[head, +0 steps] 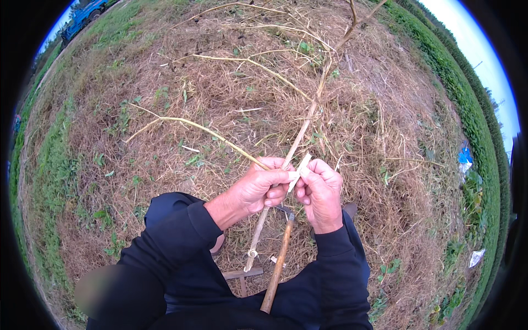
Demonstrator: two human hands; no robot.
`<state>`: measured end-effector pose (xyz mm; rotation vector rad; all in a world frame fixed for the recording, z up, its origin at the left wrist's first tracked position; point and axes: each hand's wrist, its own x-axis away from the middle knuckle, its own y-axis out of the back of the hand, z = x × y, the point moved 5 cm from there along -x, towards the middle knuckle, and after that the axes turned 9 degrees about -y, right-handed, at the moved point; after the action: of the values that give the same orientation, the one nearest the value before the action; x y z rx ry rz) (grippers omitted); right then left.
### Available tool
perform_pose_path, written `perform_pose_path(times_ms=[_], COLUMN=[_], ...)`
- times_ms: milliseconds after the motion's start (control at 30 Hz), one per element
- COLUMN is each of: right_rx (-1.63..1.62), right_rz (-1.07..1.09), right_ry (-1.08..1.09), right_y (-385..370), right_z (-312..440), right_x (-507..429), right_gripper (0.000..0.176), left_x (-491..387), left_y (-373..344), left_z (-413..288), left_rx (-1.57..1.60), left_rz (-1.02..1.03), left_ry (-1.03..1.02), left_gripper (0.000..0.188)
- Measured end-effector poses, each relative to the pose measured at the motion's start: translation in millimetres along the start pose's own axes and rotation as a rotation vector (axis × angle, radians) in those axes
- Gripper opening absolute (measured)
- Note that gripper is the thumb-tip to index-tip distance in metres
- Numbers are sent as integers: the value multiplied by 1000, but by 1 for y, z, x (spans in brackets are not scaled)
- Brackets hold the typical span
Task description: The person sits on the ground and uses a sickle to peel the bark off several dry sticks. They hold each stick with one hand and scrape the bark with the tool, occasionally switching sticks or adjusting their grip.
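My left hand is closed round the pale main stem of a dry branched plant stalk, whose side twigs fan out over the ground ahead. Between the thumbs and fingertips of both hands is a short pale split strip of stem or wood. My right hand pinches this strip beside the main stem. The stalk's lower end slants down between my knees. A tool with a wooden handle and a dark metal head leans there, its head just under my hands and partly hidden.
Dry straw and cut grass cover the ground, with green weeds at the left. A small wooden piece lies between my legs. A green hedge row runs along the right, near blue and white litter. A blue vehicle stands far at upper left.
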<state>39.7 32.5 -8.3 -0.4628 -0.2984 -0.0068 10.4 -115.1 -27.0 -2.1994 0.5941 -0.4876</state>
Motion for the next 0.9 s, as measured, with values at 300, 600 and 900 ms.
perform_pose_path(times_ms=[300, 600, 900], right_rx=[227, 367, 385], right_rz=[-18, -29, -17], right_ry=[33, -19, -42], right_y=[0, -3, -1], right_z=[6, 9, 6], right_x=[2, 5, 5], right_gripper=[14, 14, 14], left_x=[-3, -7, -7], left_y=[2, 8, 6], left_z=[-2, -5, -8], left_rx=[-154, -176, -176], left_rz=[-39, -49, -27], left_ry=[-54, -95, -60], left_gripper=[17, 17, 12])
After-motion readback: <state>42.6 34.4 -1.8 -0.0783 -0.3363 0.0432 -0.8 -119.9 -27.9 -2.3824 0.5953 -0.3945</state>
